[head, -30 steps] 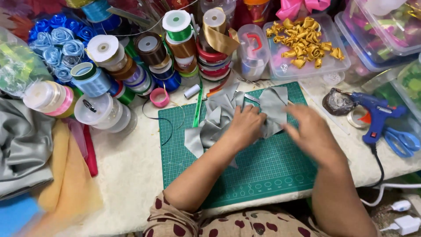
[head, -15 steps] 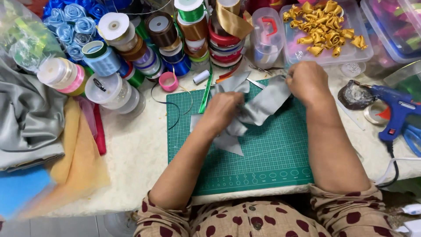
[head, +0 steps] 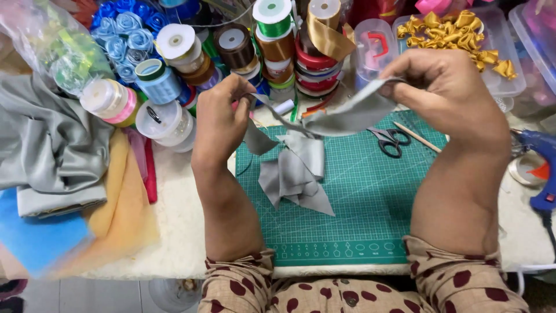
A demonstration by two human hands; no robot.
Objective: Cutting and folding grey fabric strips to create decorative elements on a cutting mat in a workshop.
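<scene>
My left hand and my right hand are raised above a green cutting mat. Between them they hold a strip of grey satin ribbon, stretched from one hand to the other and sagging in the middle. A small heap of cut grey ribbon pieces lies on the mat below the strip. Small dark-handled scissors rest on the mat under my right hand, beside a thin wooden stick.
Several ribbon spools crowd the back of the table. A clear tub of gold bows sits at the back right. Grey satin cloth with orange and blue fabric lies on the left. A blue glue gun is at the right edge.
Both hands have lifted off the mat, picking up one grey strip and pulling it taut between them. The scissors and stick, covered before, now show.
</scene>
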